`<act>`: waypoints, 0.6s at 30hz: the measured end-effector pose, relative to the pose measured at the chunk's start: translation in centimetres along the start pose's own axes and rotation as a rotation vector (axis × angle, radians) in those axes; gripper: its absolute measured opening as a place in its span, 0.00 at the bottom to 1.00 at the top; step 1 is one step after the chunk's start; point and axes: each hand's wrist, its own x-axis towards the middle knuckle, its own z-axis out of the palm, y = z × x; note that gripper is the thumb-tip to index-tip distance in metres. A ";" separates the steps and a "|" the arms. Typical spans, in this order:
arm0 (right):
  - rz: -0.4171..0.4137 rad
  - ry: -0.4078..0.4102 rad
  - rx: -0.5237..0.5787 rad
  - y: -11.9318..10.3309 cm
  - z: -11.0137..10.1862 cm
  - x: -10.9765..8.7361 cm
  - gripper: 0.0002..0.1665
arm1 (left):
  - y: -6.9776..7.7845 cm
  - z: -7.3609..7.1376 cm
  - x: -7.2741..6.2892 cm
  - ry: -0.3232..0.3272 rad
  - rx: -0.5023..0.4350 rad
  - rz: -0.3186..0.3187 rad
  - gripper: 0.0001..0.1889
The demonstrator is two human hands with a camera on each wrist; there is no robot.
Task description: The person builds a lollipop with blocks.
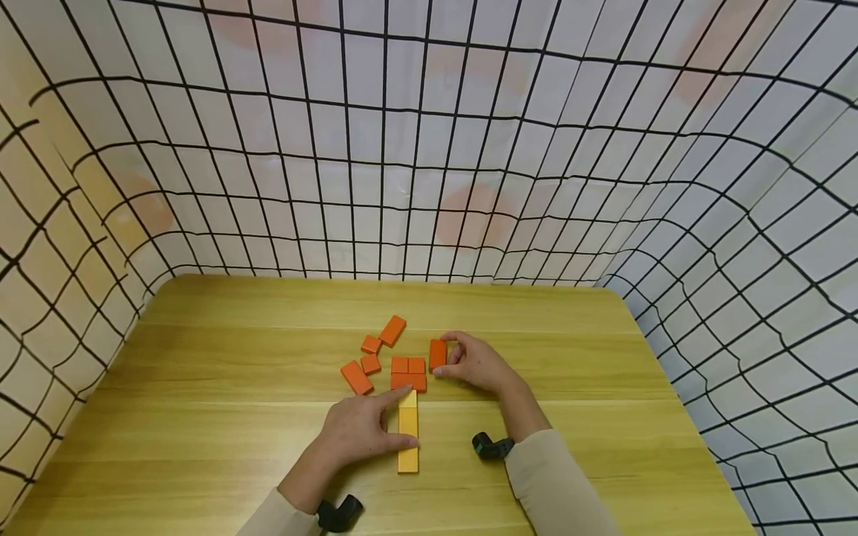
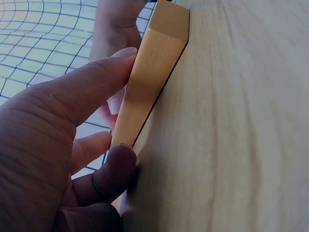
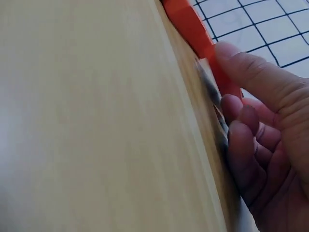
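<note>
my right hand [image 1: 477,365] pinches an orange block [image 1: 438,356], probably light and stiff, best gripped by its ends, while my left hand [image 1: 355,429] spreads along yellow blocks [image 1: 408,421].

Your head view bright, light soft and even; wide lens bows black grid [image 1: 386,36] near side edges. Left side tinted warm yellow, right side cooler. Your left wrist view dimmer: left hand [image 2: 48,130] partly shaded, dark shadow beneath it on worktop [image 2: 231,121], background washed out. Your right wrist view hazy: pale glare at left edge, blurred dark smear beside right hand [image 3: 294,130].
</note>
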 end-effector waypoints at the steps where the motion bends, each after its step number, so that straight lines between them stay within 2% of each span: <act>1: 0.002 -0.005 0.006 0.0 0.1 -0.1 0.42 | 0.0 0.0 0.0 -0.002 0.000 -0.002 0.45; 10: 0.006 -0.024 0.076 0.0 0.6 -0.4 0.42 | -0.1 0.0 0.0 -0.005 0.000 -0.007 0.46; 18: 0.000 0.016 0.125 0.9 0.9 -0.6 0.40 | -0.1 0.0 0.0 -0.009 0.002 0.000 0.45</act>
